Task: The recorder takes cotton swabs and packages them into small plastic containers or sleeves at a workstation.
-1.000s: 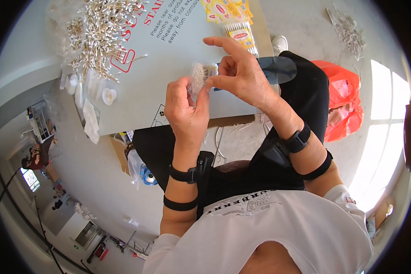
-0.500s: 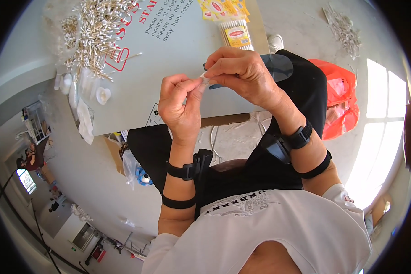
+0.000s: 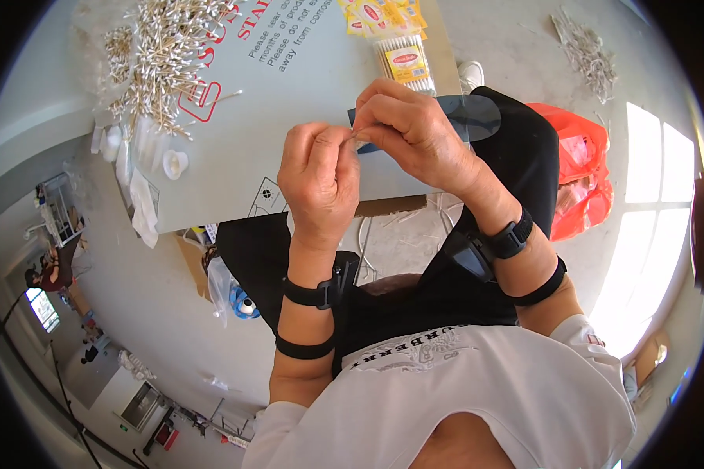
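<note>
My left hand (image 3: 321, 173) and my right hand (image 3: 416, 134) meet above the near part of the table, fingertips pinched together. A small whitish, filmy bit shows between them, mostly hidden by the fingers, and I cannot make out what it is. Beneath the right hand lies a dark see-through sheet with a rounded end (image 3: 477, 116), reaching over the table edge. Just beyond that hand is a clear packet of cotton swabs (image 3: 407, 61) with a yellow label. More yellow printed packets (image 3: 375, 17) lie behind it. Loose cotton swabs (image 3: 160, 59) are heaped at the far left.
The grey printed table top (image 3: 235, 156) ends close to my lap. A small white cup (image 3: 175, 163) and crumpled clear plastic (image 3: 143, 203) sit at its left edge. A red plastic bag (image 3: 579, 164) stands on the floor at right; thin white scraps (image 3: 587, 55) lie beyond it.
My left hand has turned so its back faces up more, and has shifted slightly right. The fingertips are closer together, covering most of the whitish bit seen before.
</note>
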{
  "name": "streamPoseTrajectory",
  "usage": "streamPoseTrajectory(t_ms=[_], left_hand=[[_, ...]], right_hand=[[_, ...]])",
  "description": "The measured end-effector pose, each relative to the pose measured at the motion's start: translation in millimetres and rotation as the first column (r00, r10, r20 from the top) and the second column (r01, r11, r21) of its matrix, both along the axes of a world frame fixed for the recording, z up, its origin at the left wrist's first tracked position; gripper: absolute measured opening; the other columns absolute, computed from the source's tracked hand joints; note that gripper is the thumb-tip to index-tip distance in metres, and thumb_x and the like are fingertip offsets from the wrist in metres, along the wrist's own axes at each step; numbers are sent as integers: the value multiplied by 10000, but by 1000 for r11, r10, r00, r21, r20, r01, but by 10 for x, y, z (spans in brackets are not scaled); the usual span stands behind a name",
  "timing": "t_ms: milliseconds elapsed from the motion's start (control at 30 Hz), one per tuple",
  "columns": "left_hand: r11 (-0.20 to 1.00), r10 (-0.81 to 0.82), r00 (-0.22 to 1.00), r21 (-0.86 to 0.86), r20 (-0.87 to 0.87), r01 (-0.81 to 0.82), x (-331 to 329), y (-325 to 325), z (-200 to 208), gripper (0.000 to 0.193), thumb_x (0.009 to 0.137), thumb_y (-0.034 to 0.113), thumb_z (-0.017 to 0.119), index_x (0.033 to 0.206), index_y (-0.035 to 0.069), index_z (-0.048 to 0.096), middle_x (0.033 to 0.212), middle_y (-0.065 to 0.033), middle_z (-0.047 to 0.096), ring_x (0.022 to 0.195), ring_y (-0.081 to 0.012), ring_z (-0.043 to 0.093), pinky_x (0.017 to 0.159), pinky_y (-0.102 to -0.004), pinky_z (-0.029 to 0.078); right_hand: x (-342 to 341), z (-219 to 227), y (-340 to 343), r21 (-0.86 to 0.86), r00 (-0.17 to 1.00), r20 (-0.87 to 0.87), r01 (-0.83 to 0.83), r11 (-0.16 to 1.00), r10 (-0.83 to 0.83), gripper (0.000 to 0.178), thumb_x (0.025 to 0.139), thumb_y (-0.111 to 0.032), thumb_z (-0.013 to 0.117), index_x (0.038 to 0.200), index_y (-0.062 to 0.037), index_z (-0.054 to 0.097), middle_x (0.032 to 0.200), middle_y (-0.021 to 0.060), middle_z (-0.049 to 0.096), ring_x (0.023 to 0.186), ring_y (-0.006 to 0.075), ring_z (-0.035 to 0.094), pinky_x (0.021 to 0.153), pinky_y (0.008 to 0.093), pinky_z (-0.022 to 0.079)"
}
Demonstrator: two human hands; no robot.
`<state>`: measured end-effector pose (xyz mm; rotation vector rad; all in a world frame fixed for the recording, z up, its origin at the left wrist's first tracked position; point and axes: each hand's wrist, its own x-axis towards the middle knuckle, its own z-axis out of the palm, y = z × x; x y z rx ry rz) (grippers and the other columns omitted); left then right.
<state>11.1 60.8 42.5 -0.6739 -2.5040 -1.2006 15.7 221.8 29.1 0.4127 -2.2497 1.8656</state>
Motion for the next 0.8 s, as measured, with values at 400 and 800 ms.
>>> streamPoseTrajectory(t_ms=[400, 800], left_hand=[[987, 64, 997, -144, -37, -69, 23, -341, 63, 218, 650, -146, 571, 796, 12, 535, 796, -90, 530, 677, -249, 528, 567, -341, 461], [969, -164, 986, -184, 25, 166, -110, -48, 184, 211, 700, -70, 714, 766, 13, 533, 779, -79, 503, 718, -276, 526, 592, -374, 439]], right_hand=[[16, -10, -34, 257, 988, -131, 109, 960, -77, 154, 761, -2, 661, 811, -32, 518, 830, 96, 546, 695, 330, 597, 552, 394, 480], [42, -7, 4, 190, 990, -138, 13, 982, 13, 128, 767, 34, 651, 818, -8, 541, 882, 102, 563, 694, 304, 589, 598, 363, 500]])
